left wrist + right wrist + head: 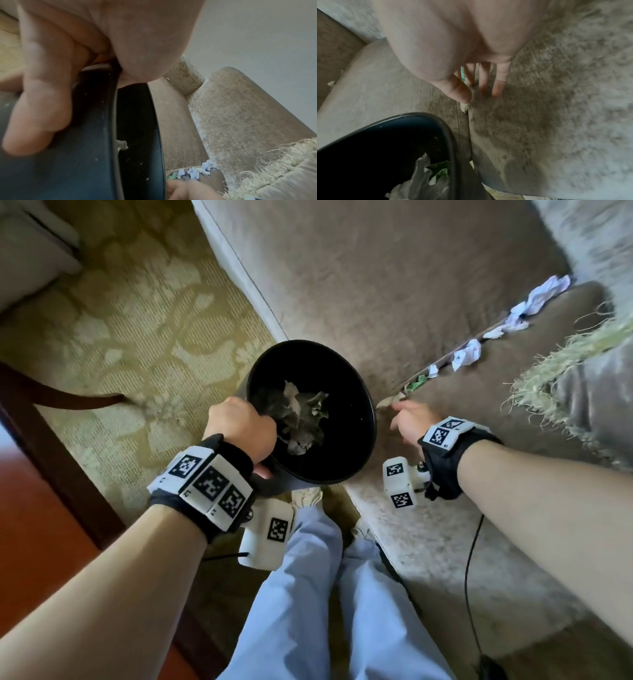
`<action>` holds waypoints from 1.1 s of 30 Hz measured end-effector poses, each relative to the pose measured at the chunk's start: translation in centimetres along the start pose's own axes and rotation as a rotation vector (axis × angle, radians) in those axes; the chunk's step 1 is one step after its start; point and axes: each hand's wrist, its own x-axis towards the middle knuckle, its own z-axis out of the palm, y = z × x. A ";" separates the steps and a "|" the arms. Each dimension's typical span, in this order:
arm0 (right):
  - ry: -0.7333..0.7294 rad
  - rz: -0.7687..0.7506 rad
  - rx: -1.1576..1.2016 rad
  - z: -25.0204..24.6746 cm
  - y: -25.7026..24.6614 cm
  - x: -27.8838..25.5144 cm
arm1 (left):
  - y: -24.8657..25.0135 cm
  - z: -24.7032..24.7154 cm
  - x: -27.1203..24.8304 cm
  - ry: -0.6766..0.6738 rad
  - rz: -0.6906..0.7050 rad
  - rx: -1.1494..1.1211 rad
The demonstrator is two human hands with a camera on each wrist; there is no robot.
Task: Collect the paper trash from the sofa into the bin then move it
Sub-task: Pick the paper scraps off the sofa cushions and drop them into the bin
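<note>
Now my left hand grips the bin rim, while my right hand, fingers spread, reaches the nearest paper scrap just beyond its fingertips.

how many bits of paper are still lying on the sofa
About 7, all along the cushion seam: beige scrap by the right hand, green scrap, small white scrap, white wad, then three white pieces. More may hide in the seam.

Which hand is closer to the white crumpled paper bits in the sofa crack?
Right. The right hand reaches along the sofa crack toward the white crumpled paper bits, fingers open. The left hand grips the round black bin's rim, farther away.
</note>
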 end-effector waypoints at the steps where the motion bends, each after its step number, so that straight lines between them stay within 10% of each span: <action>1: -0.015 -0.009 -0.042 0.3 -0.1 0.2 | 0.2 -0.3 0.4 -0.012 0.000 -0.007; 18: -0.042 0.049 -0.059 1.4 -1.2 3.4 | 3.2 -0.3 1.7 0.087 0.040 0.134; 27: 0.064 -0.048 0.549 -2.3 -2.6 1.3 | 4.0 0.3 0.3 0.114 0.015 0.183; 33: -0.412 -0.138 0.463 -0.1 -5.2 -3.1 | 5.6 0.0 -0.6 0.086 0.066 0.152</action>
